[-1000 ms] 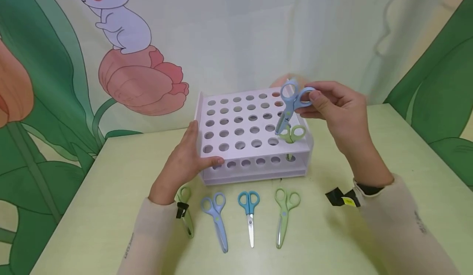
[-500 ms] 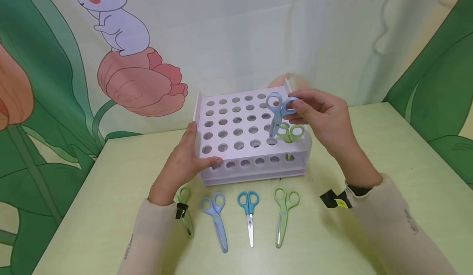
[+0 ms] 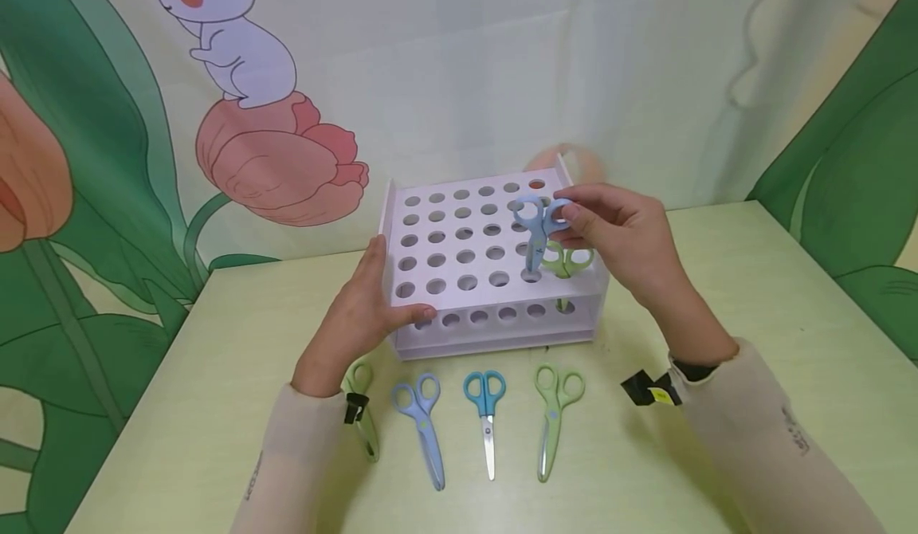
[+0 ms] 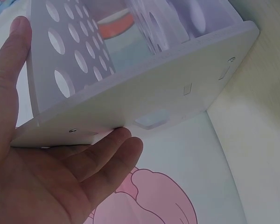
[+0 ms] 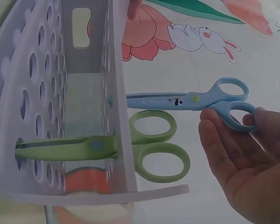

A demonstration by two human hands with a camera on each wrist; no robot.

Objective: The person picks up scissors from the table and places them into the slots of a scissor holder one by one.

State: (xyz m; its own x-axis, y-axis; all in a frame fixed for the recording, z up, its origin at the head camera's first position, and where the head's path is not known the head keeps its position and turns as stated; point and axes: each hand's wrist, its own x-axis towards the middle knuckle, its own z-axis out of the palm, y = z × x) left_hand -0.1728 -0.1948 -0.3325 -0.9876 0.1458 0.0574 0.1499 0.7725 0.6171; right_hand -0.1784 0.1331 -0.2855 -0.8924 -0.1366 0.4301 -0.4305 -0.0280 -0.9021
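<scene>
My left hand (image 3: 351,307) holds the near left corner of a white rack (image 3: 479,299) with rows of round holes, thumb on the top shelf's front edge, fingers against the side panel (image 4: 158,100). My right hand (image 3: 617,235) pinches one handle loop of light-blue scissors (image 3: 536,239), blades downward. In the right wrist view, the tip of these blue scissors (image 5: 177,101) pokes just through the top shelf. Beside them, green scissors (image 5: 88,148) stand in the front right hole, their blades reaching down through the lower shelf.
On the table (image 3: 237,343) before the rack lie blue scissors (image 3: 423,430), teal-handled scissors (image 3: 486,422) and green scissors (image 3: 552,422). Another green pair (image 3: 367,434) is partly hidden by my left wrist. A printed curtain (image 3: 445,64) hangs behind the rack.
My right hand has moved left and down with the blue scissors, which now stand more upright, tip at a hole beside the green pair. My left hand stays on the rack.
</scene>
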